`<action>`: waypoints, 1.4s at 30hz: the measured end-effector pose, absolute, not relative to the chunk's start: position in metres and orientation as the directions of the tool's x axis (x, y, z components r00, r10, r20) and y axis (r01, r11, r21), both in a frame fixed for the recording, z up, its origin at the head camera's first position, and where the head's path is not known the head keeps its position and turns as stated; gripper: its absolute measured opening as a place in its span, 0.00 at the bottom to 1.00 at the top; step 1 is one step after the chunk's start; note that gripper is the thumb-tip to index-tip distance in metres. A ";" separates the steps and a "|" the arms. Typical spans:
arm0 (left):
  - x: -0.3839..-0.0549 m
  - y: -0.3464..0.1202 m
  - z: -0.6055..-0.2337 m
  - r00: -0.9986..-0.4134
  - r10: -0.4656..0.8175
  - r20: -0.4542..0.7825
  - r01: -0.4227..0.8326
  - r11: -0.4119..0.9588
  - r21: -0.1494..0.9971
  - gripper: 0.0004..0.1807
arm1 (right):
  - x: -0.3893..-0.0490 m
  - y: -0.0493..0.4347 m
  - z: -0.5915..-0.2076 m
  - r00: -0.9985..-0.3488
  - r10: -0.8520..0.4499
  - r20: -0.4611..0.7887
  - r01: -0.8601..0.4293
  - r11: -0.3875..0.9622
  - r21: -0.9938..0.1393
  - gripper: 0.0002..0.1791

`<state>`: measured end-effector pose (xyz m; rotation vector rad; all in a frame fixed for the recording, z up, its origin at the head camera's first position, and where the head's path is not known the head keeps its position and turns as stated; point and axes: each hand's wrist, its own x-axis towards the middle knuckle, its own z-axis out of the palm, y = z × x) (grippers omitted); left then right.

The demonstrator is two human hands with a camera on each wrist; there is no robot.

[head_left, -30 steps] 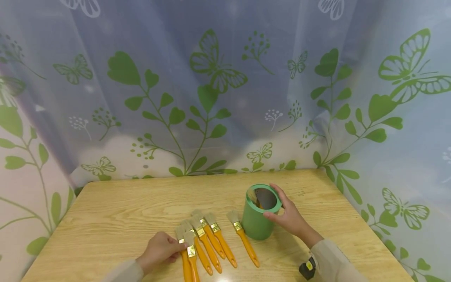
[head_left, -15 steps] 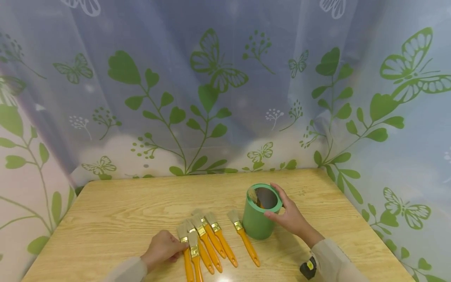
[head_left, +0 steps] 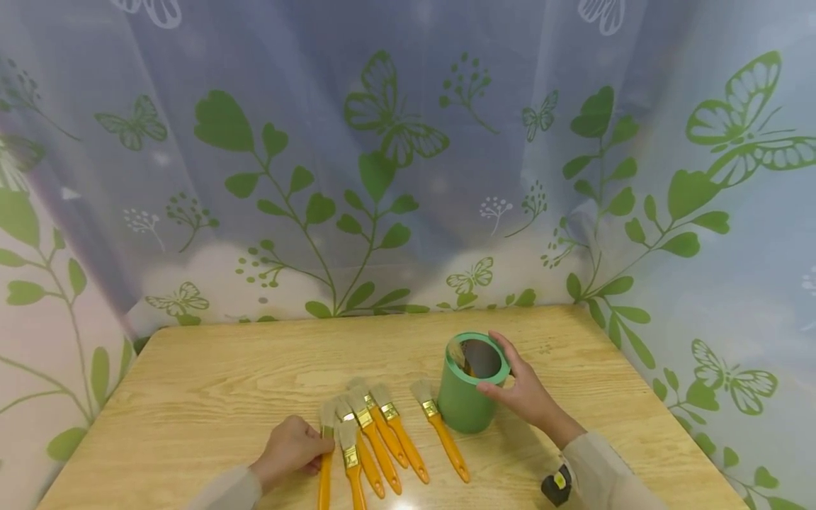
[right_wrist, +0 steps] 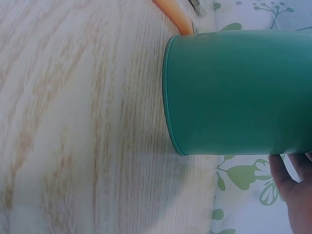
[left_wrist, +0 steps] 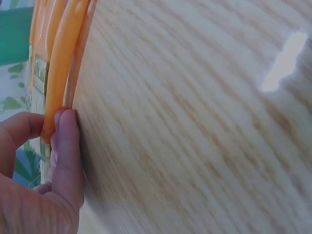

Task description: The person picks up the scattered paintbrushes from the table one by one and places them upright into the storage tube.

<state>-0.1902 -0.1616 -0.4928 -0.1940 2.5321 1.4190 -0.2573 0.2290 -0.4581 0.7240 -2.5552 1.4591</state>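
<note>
My left hand [head_left: 292, 446] pinches the leftmost paintbrush [head_left: 325, 474] near its metal band, between thumb and fingers. In the left wrist view the fingers hold its orange handle [left_wrist: 61, 68] low over the wood. Right beside it lies another paintbrush [head_left: 352, 457], with several more overlapping in a fan, pale bristles pointing away from me. My right hand [head_left: 528, 393] holds an upright green can [head_left: 465, 407] by its rim, thumb on the near side and fingers on the far side. Inside the can leans a paintbrush [head_left: 456, 352], its bristles up near the rim.
A single paintbrush [head_left: 446, 435] lies between the fan and the can. By the right sleeve is a small black object [head_left: 557, 486] with a yellow spot. Behind the wooden table [head_left: 242, 368] hangs a curtain [head_left: 408, 212] printed with leaves and butterflies.
The held paintbrush has turned slightly, its handle end swinging left away from the neighbouring brush. The left hand shifted a little right, then back left. The right hand and can stay put.
</note>
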 end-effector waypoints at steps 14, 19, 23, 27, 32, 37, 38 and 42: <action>-0.189 -0.194 -0.490 -0.930 0.106 -0.352 -0.278 0.425 0.862 0.12 | -0.256 0.229 -0.459 -0.880 -0.348 0.323 -0.456 0.426 -0.782 0.47; -0.193 -0.198 -0.471 -0.935 0.122 -0.334 -0.263 0.396 0.880 0.12 | -0.258 0.231 -0.460 -0.880 -0.349 0.321 -0.455 0.427 -0.782 0.47; -0.199 -0.195 -0.454 -0.939 0.137 -0.315 -0.254 0.343 0.905 0.12 | -0.257 0.231 -0.459 -0.883 -0.347 0.315 -0.448 0.424 -0.787 0.47; -0.205 -0.187 -0.437 -0.945 0.137 -0.296 -0.242 0.312 0.919 0.15 | -0.256 0.230 -0.459 -0.885 -0.345 0.312 -0.443 0.419 -0.793 0.47; -0.214 -0.172 -0.417 -0.956 0.144 -0.257 -0.215 0.254 0.943 0.15 | -0.256 0.230 -0.458 -0.884 -0.347 0.314 -0.445 0.419 -0.791 0.47; -0.222 -0.156 -0.400 -0.965 0.187 -0.186 -0.154 0.173 0.973 0.16 | -0.257 0.230 -0.458 -0.883 -0.347 0.315 -0.448 0.427 -0.785 0.47; -0.223 -0.153 -0.396 -0.966 0.194 -0.170 -0.142 0.153 0.978 0.16 | -0.257 0.230 -0.458 -0.883 -0.346 0.316 -0.448 0.426 -0.786 0.47; -0.225 -0.139 -0.383 -0.970 0.213 -0.121 -0.107 0.075 0.991 0.17 | -0.257 0.231 -0.458 -0.886 -0.343 0.311 -0.442 0.423 -0.791 0.47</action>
